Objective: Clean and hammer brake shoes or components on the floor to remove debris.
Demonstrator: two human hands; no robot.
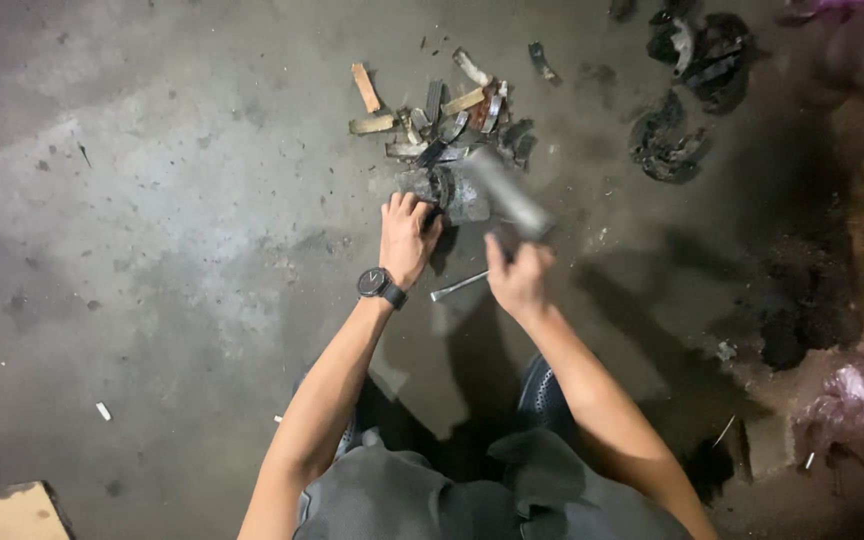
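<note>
Concrete floor (152,200) — wide bare stretch to the person's left, stained and dusty. Ahead, a heap of metal scraps (447,115) crowds the far side of the work spot; darker piles of parts (687,100) lie further right, well apart. Right edge hemmed in by clutter and a pink plastic bag (852,390).

Left hand (407,235), wristwatch (380,285) on it, fingers curled down onto a grey metal part (452,190) on the floor, pressing it at its near edge. Right hand (517,275) closed around the handle of a hammer (507,190), head raised and blurred just above the part. A thin metal rod (459,286) lies on the floor between the two hands, touching neither.
</note>
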